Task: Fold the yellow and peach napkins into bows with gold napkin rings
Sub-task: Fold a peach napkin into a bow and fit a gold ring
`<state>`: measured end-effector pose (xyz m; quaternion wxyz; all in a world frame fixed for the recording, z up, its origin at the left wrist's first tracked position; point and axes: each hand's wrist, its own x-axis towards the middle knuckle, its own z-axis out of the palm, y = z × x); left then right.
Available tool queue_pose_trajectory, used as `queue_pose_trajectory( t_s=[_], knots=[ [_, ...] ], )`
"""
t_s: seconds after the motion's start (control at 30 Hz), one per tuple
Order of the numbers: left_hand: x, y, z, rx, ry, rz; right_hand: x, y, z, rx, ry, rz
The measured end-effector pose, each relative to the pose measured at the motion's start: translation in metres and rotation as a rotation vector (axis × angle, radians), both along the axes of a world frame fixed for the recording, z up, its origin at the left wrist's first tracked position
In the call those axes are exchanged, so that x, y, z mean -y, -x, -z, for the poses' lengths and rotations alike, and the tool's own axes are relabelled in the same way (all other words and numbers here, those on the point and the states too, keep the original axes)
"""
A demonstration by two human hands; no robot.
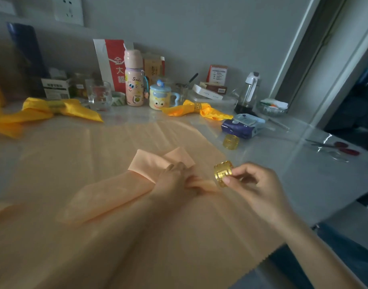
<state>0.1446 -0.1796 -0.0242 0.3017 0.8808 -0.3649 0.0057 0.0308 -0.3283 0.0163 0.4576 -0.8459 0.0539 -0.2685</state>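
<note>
A folded peach napkin (145,163) lies on a larger spread peach cloth (116,236) in the middle of the table. My left hand (172,180) grips the napkin's gathered middle, its pinched end pointing right. My right hand (254,184) pinches a gold napkin ring (222,173) just at that pinched end. A second gold ring (231,141) stands loose on the table behind. Two yellow napkin bows with gold rings lie further back, one at the left (54,108) and one at the centre right (197,109).
Along the wall stand a pink bottle (134,80), a cartoon mug (159,97), a glass (98,94), a red bag (114,61) and boxes. A tissue pack (241,126) lies right of centre. Red-handled scissors (335,148) lie at the far right near the table edge.
</note>
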Motion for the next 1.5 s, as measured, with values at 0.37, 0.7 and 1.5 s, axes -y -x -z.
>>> queue_pose_trajectory(
  t_s=[0.37,0.7,1.5],
  knots=[
    [-0.007,-0.003,0.002,-0.141,0.271,0.071,-0.027,-0.016,0.022,-0.073,0.061,0.033],
    [-0.01,-0.004,-0.001,-0.32,0.477,0.092,-0.025,-0.022,0.014,-0.109,-0.011,-0.001],
    [-0.017,-0.011,-0.016,-0.349,0.143,0.261,-0.025,-0.034,0.008,-0.241,0.2,-0.083]
  ],
)
